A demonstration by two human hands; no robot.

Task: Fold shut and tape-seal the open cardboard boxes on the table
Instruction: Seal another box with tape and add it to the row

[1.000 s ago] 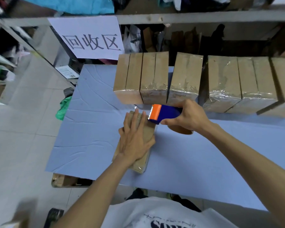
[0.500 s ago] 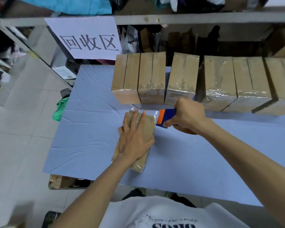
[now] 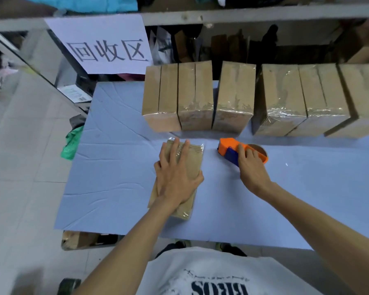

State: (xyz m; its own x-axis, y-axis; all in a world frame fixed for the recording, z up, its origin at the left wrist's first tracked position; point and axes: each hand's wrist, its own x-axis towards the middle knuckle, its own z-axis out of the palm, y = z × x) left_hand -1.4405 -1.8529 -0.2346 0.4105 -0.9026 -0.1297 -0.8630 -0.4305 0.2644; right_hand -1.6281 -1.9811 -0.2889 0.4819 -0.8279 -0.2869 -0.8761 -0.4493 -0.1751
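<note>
Head camera: left hand (image 3: 175,177) lies flat, fingers straight, on the box (image 3: 193,158) on the table (image 3: 115,167), its long side pointing away; right hand (image 3: 250,165) grips the tape gun (image 3: 228,145) just right of its far end

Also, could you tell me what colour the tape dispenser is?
The tape dispenser is orange with a dark blue handle; the head view shows it.

- Centre of the frame: a flat brown cardboard box (image 3: 193,159) wrapped in clear tape lies on the light blue table cover (image 3: 115,167). The left hand (image 3: 175,179) presses flat on it, fingers straight.
- Right of centre: the right hand (image 3: 251,167) grips an orange and blue tape dispenser (image 3: 228,146), which rests on the cover.
- Upper right: a row of upright taped cardboard boxes (image 3: 234,96).
</note>
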